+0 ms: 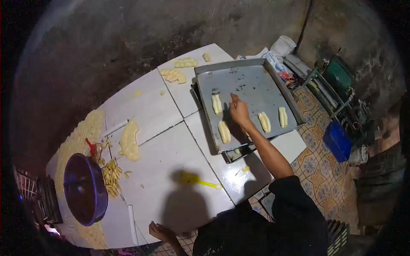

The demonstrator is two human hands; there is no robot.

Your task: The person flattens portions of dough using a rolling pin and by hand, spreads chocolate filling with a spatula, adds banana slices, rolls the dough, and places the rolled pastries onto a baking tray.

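My right hand [240, 112] is over the grey metal baking tray [252, 81], with fingers extended and nothing visible in them. Several pale shaped dough pieces lie in the tray. One dough piece [217, 103] is just left of my right hand, and another [224, 132] lies below it. To the right of my forearm are a third dough piece [264, 122] and one more [282, 117] near the tray's side. My left hand [160, 232] hangs by the table's front edge, fingers loosely apart and holding nothing I can see.
A yellow scraper [198, 181] lies on the white tabletop [162, 158]. Farther left are a dough slab [129, 141], cut strips [112, 177] and a purple basin [101, 200]. More dough [173, 76] sits at the back. A blue crate [337, 141] stands on the patterned floor.
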